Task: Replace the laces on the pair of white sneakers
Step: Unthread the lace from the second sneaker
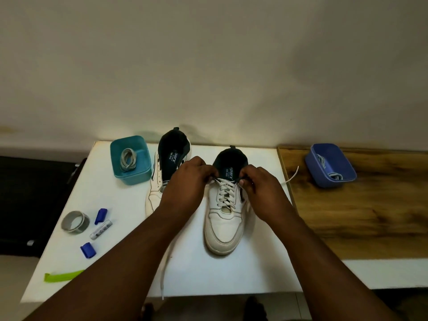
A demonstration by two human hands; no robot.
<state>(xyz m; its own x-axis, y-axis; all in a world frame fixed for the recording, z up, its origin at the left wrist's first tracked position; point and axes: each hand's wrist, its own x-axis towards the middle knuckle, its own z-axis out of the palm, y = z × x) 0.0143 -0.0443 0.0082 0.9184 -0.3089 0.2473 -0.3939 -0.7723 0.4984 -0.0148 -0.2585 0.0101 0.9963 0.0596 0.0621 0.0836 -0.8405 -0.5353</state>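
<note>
L hand (185, 181) & R hand (259, 181) each pinch white lace (225, 189) at top eyelets of right sneaker (224, 218). Advice: pull both ends even, snug crosses near-to-far before tying.

I see dim, warm light, brightest on the white table (196, 269); corners darken, edges bow, detail is soft.

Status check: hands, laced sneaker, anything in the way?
Left hand and right hand pinching lace at top eyelets of right-side sneaker. Other sneaker beside it. Nothing blocking.
</note>
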